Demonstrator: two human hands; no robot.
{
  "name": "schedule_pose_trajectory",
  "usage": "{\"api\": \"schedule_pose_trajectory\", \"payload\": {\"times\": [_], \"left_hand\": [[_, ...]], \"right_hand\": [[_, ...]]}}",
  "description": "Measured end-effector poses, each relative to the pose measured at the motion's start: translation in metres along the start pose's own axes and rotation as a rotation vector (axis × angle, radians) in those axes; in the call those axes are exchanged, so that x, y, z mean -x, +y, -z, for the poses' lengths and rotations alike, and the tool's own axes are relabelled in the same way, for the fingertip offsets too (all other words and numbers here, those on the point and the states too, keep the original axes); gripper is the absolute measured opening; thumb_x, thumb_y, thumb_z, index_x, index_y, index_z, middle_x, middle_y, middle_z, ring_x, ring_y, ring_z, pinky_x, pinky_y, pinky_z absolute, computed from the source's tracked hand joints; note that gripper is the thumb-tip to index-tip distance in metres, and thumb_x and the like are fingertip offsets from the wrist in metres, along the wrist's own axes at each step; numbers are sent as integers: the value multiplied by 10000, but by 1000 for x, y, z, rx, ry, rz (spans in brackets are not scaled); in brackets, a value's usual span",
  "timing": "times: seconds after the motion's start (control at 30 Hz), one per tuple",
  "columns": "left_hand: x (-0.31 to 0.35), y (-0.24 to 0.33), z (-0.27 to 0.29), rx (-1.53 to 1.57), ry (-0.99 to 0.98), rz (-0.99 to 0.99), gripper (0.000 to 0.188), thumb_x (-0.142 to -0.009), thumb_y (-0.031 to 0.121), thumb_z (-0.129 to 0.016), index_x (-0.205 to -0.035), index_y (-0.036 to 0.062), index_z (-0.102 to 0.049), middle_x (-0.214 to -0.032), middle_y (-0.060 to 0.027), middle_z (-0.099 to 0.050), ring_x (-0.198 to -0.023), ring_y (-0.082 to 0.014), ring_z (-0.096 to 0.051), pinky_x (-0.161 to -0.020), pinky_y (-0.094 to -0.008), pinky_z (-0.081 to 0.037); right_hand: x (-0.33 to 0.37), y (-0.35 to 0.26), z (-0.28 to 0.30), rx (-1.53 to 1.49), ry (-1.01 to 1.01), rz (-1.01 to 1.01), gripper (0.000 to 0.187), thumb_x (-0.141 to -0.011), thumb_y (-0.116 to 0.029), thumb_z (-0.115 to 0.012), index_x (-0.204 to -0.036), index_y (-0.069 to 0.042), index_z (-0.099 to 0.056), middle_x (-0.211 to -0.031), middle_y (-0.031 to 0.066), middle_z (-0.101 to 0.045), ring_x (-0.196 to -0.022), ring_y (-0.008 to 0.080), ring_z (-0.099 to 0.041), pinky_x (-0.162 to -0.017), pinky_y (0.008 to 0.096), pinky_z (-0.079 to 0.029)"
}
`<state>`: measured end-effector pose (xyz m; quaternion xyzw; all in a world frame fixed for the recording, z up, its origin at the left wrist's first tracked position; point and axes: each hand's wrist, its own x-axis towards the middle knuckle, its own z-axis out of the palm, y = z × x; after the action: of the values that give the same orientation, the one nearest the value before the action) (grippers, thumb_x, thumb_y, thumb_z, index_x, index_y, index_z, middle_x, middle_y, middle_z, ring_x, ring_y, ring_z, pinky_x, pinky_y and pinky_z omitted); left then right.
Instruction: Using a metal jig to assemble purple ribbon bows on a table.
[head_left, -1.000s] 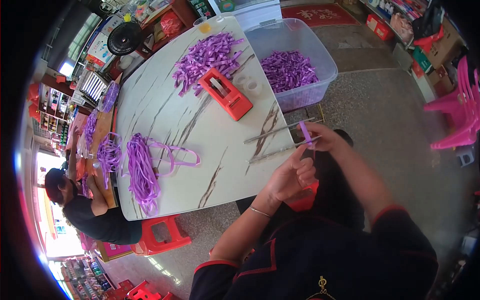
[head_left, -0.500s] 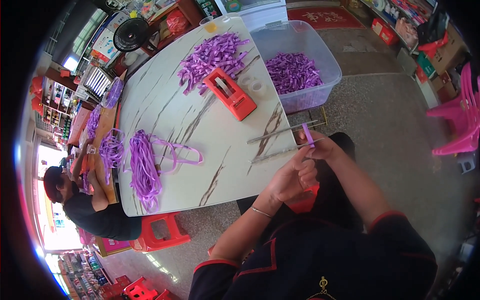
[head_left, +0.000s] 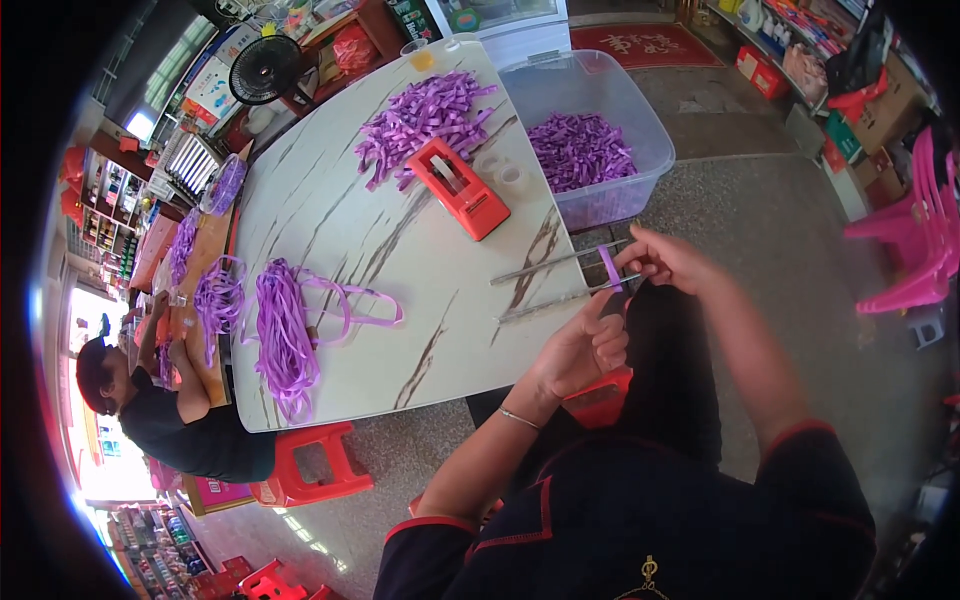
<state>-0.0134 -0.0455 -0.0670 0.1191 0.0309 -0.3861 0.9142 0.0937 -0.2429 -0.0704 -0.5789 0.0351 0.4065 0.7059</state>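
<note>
where fingers [head_left: 628, 268] pinch, purple ribbon strip [head_left: 609, 268] between both hands

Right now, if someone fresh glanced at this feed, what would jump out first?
Purple ribbon everywhere: a heap of cut pieces at the far end of the white marbled table, more filling the clear plastic bin beside it, and long loops near the left edge. A red tape dispenser sits mid-table. At the near edge, the left hand and right hand work a short purple strip.
</note>
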Motion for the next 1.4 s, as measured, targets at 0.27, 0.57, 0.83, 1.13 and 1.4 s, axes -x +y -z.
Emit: {"api": "schedule_pose_trajectory", "payload": {"times": [0.27,0.57,0.83,1.13,1.4], "left_hand": [[0,0,2,2,-1,5,527,-825,74,-440,-1327,174,-316,-653,16,-299,-598,-105,-315,-588,-243,-317],[2,2,9,-22,-48,17,618,-844,120,-472,-1381,218,-183,-678,24,-317,-620,-101,-351,-599,-227,-350],[-1,1,4,-22,-5,12,572,-830,111,-468,-1350,188,-243,-663,21,-319,-613,-102,-340,-588,-226,-332],[1,0,4,12,-2,1,558,-829,82,-453,-1344,175,-258,-657,13,-317,-609,-106,-330,-585,-232,-318],[1,1,8,12,-43,18,559,-847,86,-464,-1331,205,-213,-679,14,-326,-623,-113,-358,-594,-236,-345]], "right_hand": [[2,3,-10,372,148,80,272,-828,-360,-573,-899,-111,-658,-658,-97,-442,-554,27,-348,-487,188,-261],[-55,83,-11,-500,-252,129,188,-862,-244,-542,-903,-70,-598,-719,-13,-571,-589,70,-523,-524,221,-409],[-99,123,-17,-762,-494,350,228,-901,-264,-491,-1008,-64,-516,-807,11,-595,-672,140,-604,-594,278,-491],[-20,55,-7,-145,366,156,342,-841,-410,-520,-775,-86,-608,-662,-42,-503,-528,104,-449,-473,227,-336],[22,6,-66,927,741,381,307,-820,-350,-580,-754,-52,-617,-580,72,-536,-549,153,-528,-522,284,-406]]}}
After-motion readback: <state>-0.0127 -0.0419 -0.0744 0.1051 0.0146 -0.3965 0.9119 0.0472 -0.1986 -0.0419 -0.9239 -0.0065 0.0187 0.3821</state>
